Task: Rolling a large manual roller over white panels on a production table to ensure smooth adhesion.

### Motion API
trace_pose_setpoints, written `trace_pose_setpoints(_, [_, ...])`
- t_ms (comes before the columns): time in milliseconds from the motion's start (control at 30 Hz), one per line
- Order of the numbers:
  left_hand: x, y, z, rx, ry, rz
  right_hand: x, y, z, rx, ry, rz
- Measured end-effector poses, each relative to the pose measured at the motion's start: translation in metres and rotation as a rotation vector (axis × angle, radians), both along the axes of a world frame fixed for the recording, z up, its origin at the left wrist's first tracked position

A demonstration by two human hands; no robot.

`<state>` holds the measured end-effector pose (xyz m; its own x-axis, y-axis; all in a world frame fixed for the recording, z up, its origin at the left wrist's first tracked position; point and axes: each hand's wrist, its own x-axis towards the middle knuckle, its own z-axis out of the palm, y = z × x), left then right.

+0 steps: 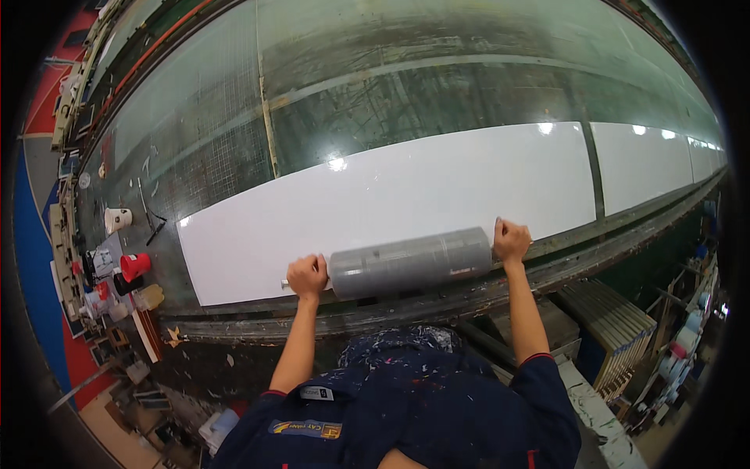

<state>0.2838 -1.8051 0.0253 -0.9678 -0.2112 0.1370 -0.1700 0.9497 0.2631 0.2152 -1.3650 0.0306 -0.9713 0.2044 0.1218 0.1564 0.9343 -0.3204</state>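
Observation:
Between my two hands lies a wide grey roll of plastic film (410, 262) on a rod whose ends stick out at both sides. My left hand (307, 276) is closed round the rod at the roll's left end. At the other end my right hand (512, 240) grips the rod in a fist. The roll rests at the near edge of a large glossy white sheet (414, 184), or hovers just over it; I cannot tell which. The sheet lies flat on a long green, paint-stained table (437, 102).
Another white sheet (641, 168) lies to the right, past a narrow gap. On the table's left stand a white cup (118, 219), a red cup (135, 266) and a dark thin tool (156, 228). A rail (258, 330) runs along the near edge. Stacked frames (617, 328) stand below at right.

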Motion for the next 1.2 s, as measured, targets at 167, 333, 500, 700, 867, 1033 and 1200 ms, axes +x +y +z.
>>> trace_pose_setpoints(167, [-0.116, -0.028, -0.013, 0.099, 0.199, 0.020, -0.116, -0.017, 0.000, -0.098, 0.126, -0.021])
trace_pose_setpoints(333, [-0.231, -0.039, -0.010, 0.197, 0.054, 0.089, -0.234, -0.040, -0.007, -0.136, 0.017, 0.028])
trace_pose_setpoints(500, [-0.295, -0.033, -0.002, 0.157, -0.147, 0.019, -0.293, -0.050, -0.016, -0.046, -0.098, 0.038])
trace_pose_setpoints(700, [-0.284, -0.036, -0.005, 0.141, -0.163, 0.024, -0.277, -0.054, -0.010, -0.030, -0.152, -0.021])
trace_pose_setpoints(867, [-0.206, -0.030, -0.003, 0.184, -0.132, 0.062, -0.197, -0.048, -0.001, 0.012, -0.122, -0.048])
trace_pose_setpoints(1033, [-0.100, -0.011, 0.002, 0.106, -0.138, 0.012, -0.082, -0.026, 0.001, 0.105, -0.040, 0.054])
trace_pose_setpoints(1200, [0.013, -0.002, -0.013, -0.063, -0.014, -0.069, 0.018, -0.014, 0.004, 0.144, 0.015, 0.145])
